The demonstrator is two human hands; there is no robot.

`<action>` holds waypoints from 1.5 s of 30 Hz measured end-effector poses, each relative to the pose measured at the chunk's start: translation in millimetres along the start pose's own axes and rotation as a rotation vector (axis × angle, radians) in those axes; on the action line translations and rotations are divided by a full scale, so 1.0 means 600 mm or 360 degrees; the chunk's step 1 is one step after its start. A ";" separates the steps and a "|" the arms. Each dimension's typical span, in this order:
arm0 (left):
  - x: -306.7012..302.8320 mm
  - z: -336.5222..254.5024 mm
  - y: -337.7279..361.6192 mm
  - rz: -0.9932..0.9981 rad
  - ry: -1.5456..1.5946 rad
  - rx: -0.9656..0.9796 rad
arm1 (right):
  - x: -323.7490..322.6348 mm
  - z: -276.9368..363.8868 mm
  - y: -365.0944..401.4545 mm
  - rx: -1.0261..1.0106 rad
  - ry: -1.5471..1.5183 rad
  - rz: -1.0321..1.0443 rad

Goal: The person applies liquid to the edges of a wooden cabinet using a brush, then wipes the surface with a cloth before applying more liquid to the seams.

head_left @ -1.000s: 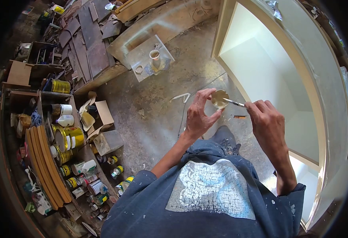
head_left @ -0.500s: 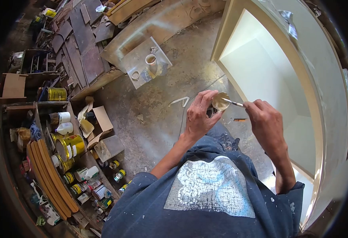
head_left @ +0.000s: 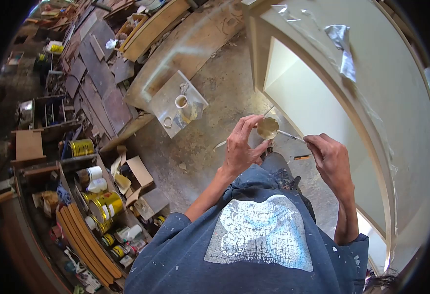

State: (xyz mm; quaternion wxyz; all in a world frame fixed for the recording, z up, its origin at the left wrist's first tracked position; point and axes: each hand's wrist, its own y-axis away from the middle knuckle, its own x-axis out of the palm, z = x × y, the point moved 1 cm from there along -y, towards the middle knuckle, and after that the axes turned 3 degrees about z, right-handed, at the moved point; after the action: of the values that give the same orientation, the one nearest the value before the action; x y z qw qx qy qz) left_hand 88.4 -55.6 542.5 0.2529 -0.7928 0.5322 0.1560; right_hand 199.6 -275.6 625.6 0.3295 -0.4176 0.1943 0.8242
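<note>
My left hand (head_left: 241,149) is closed around a small cup (head_left: 268,128), with thumb and fingers on its near and far sides. Beige paint coats the inside of the cup, which tips toward me. A slim paintbrush (head_left: 291,136) is pinched in my right hand (head_left: 329,159), its tip at the right side of the cup's mouth. To the right of both hands stands a large cream-painted frame (head_left: 386,161) with pale inner panels (head_left: 313,93).
On the floor ahead lies a board (head_left: 170,128) bearing another cup (head_left: 181,101). Shelves at the left hold yellow paint cans (head_left: 106,206), bottles and curved wooden strips (head_left: 85,245). Scrap boards (head_left: 95,73) are heaped at the upper left. Crumpled plastic (head_left: 341,49) hangs on the frame.
My view has turned, so the frame sits further left and the shelves lower. The cup has tilted more toward me, and the brush tip has drawn back from inside toward its rim.
</note>
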 end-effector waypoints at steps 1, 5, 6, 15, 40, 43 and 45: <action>0.005 0.001 -0.007 0.0027 -0.0002 0.0004 | -0.002 -0.006 0.000 0.0027 -0.0012 -0.0026; 0.019 0.006 -0.037 0.0192 0.0027 -0.0008 | -0.008 -0.027 0.004 0.0143 -0.0098 -0.0119; 0.023 0.008 -0.045 0.0240 0.0032 -0.0003 | -0.007 -0.031 0.005 0.0172 -0.0129 -0.0145; 0.032 0.065 -0.124 0.0663 0.0063 0.0022 | 0.038 -0.052 -0.006 0.0517 -0.0151 -0.0218; -0.089 0.368 -0.330 0.1483 -0.0110 -0.0043 | 0.400 0.033 -0.185 0.1265 -0.1427 -0.1096; -0.121 0.399 -0.334 0.1425 -0.0114 -0.0180 | 0.465 0.036 -0.242 0.1286 -0.1933 -0.1255; -0.138 0.417 -0.340 0.1368 -0.0045 -0.0289 | 0.477 0.040 -0.280 0.1283 -0.1961 -0.1285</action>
State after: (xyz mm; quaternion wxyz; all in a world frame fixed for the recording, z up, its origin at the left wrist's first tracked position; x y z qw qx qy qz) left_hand 250.3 211.8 427.3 0.1015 -0.5161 0.7943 0.3040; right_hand 180.5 -33.5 398.5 0.7703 0.2196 0.0947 0.5911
